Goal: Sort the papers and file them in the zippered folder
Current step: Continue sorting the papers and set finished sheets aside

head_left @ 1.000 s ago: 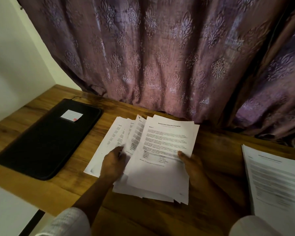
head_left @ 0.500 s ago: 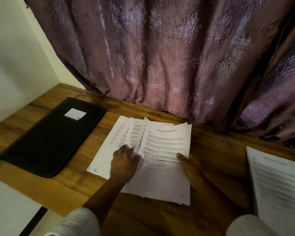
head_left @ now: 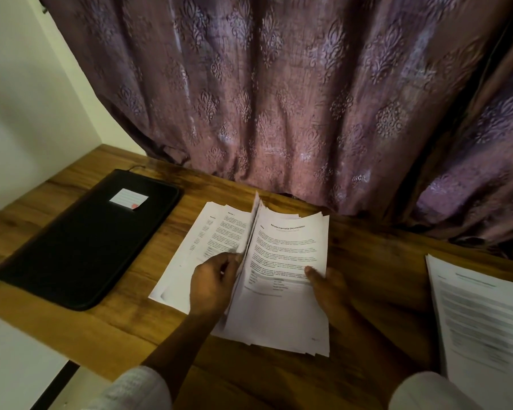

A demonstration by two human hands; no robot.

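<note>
Left hand point(head_left: 214, 287) is now pinching a few lifted sheets point(head_left: 251, 229) near their lower edge and standing them almost on edge. A second ago it was lying flat on the spread sheets point(head_left: 205, 247). Right hand point(head_left: 328, 291) is gripping the main stack point(head_left: 285, 261) at its 3 o'clock edge, thumb on top, fingers hidden beneath. The lifted sheets are parting the spread sheets at 9 o'clock from the main stack at 3 o'clock. Zippered folder point(head_left: 80, 244) is lying closed on the table point(head_left: 367, 255), at 9 o'clock of the hands, apart from the papers. A separate pile point(head_left: 483, 315) is sitting at 3 o'clock. Judgement: sorting is proceeding by leafing; filing is not yet starting.
</note>
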